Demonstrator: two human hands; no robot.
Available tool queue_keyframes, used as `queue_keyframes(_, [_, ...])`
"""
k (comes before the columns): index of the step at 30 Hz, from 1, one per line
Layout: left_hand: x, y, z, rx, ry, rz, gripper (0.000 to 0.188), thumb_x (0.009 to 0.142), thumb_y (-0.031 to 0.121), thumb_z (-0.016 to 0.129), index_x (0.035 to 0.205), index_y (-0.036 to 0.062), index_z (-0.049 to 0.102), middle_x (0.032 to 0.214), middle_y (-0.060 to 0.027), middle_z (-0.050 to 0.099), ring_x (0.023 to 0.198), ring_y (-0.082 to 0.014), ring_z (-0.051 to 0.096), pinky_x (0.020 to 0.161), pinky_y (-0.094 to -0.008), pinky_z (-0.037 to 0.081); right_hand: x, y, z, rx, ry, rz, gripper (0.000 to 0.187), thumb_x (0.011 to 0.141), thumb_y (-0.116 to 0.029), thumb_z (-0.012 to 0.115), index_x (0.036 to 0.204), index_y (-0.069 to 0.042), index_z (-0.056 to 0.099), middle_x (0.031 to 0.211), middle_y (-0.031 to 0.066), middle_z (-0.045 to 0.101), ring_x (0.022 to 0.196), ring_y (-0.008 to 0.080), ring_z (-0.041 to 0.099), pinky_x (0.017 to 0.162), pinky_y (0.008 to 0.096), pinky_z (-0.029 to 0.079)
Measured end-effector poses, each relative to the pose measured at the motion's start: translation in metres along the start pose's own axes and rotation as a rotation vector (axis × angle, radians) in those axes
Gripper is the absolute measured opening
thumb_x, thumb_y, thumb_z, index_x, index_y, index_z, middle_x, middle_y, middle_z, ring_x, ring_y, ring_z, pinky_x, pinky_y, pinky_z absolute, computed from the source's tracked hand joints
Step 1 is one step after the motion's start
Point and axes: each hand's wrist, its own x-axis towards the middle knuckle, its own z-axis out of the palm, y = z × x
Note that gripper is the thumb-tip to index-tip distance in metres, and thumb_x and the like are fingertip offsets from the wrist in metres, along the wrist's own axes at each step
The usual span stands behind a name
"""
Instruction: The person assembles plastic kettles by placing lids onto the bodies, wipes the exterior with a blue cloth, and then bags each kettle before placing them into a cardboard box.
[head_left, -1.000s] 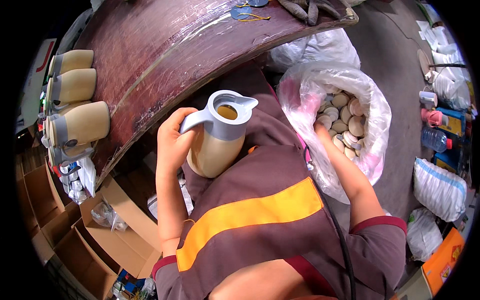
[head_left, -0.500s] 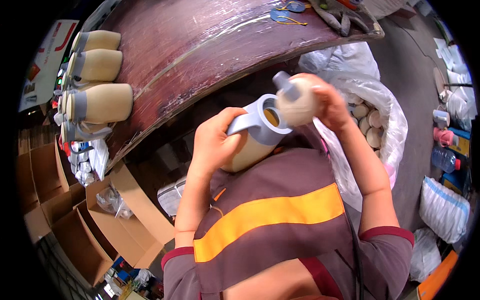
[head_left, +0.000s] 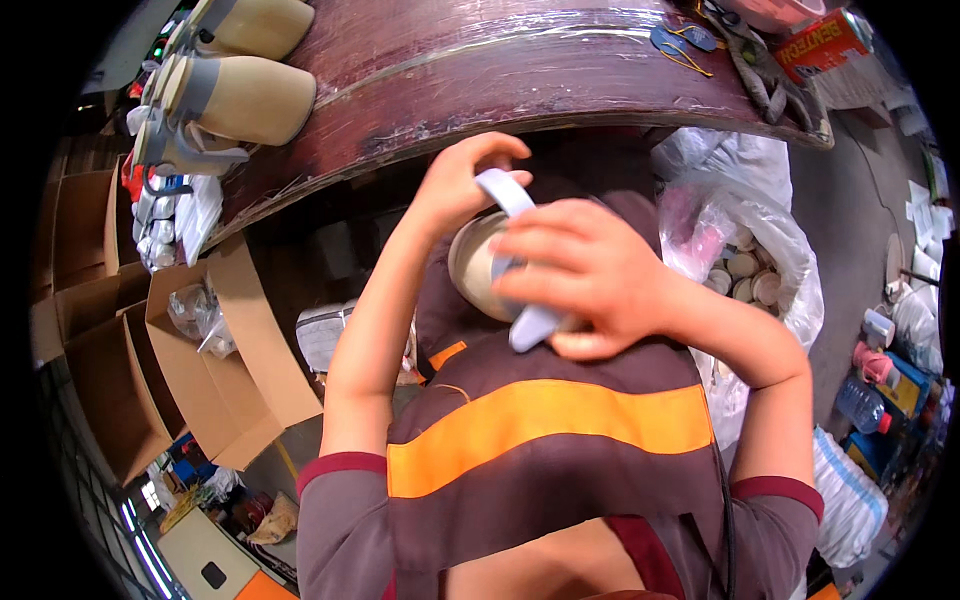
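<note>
A cream jug with a blue-grey rim and handle (head_left: pixel 507 192) stands in front of my apron, tipped so its top faces me. My left hand (head_left: pixel 465 185) is closed around the handle, its fingers curled on the far side. Over the mouth lies a round cream lid (head_left: pixel 473 268) with a grey part. My right hand (head_left: pixel 590 275) is wrapped over the lid, fingers pressing across it, slightly blurred. Below those fingers a grey spout-like piece (head_left: pixel 535 327) sticks out. The jug's body is mostly hidden under lid and hands.
Several similar cream jugs (head_left: pixel 255 98) line the left of the worn dark-red table (head_left: pixel 480 85). Open cardboard boxes (head_left: pixel 235 350) stand at lower left. On the right a clear plastic bag (head_left: pixel 800 250) holds several round lids (head_left: pixel 743 265). Grey gloves (head_left: pixel 755 75) lie at the table's right corner.
My right hand has brought the lid from beside the jug onto its mouth. The jug has turned so its top faces me, handle away. The view has shifted.
</note>
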Motion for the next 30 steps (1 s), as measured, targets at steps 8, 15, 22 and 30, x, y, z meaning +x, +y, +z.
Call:
queue_keyframes(8, [0.005, -0.018, 0.015, -0.078, 0.078, -0.141, 0.015, 0.085, 0.016, 0.060, 0.088, 0.0033, 0.066, 0.072, -0.0045, 0.065, 0.068, -0.0103, 0.057, 0.064, -0.0288, 0.047, 0.004, 0.015, 0.002, 0.005, 0.006, 0.056, 0.044, 0.063, -0.025, 0.064, 0.103, -0.009, 0.058, 0.117, 0.0136, 0.055, 0.111, 0.0310, 0.052, 0.094, 0.0444, 0.042])
queue_keyframes(15, [-0.046, 0.044, 0.067, 0.499, 0.080, 0.137, 0.029, 0.074, 0.025, 0.065, 0.099, 0.0104, 0.063, 0.076, -0.0205, 0.062, 0.069, -0.0393, 0.061, 0.063, -0.0435, 0.050, -0.064, 0.122, 0.022, 0.344, 0.445, 0.958, 0.063, 0.082, -0.039, 0.057, 0.129, 0.003, 0.048, 0.133, 0.0248, 0.045, 0.124, 0.0315, 0.043, 0.104, 0.0371, 0.031])
queue_keyframes(22, [-0.011, -0.015, -0.020, -0.037, 0.026, 0.126, 0.027, 0.071, 0.006, 0.061, 0.097, 0.0019, 0.066, 0.082, -0.0036, 0.066, 0.076, -0.0102, 0.059, 0.071, -0.0258, 0.048, -0.018, 0.060, -0.019, -0.268, -0.069, 0.081, 0.064, 0.083, -0.058, 0.052, 0.126, -0.011, 0.053, 0.136, 0.0160, 0.043, 0.131, 0.0344, 0.036, 0.109, 0.0491, 0.022])
queue_keyframes(30, [-0.057, 0.039, 0.085, 0.454, 0.039, 0.046, 0.041, 0.077, 0.024, 0.063, 0.113, 0.0053, 0.055, 0.089, -0.0235, 0.062, 0.084, -0.0415, 0.061, 0.075, -0.0452, 0.049, -0.018, 0.103, 0.005, -0.096, 0.252, 0.934, 0.044, 0.086, -0.041, 0.056, 0.108, -0.003, 0.061, 0.107, 0.0170, 0.060, 0.102, 0.0332, 0.057, 0.089, 0.0381, 0.043])
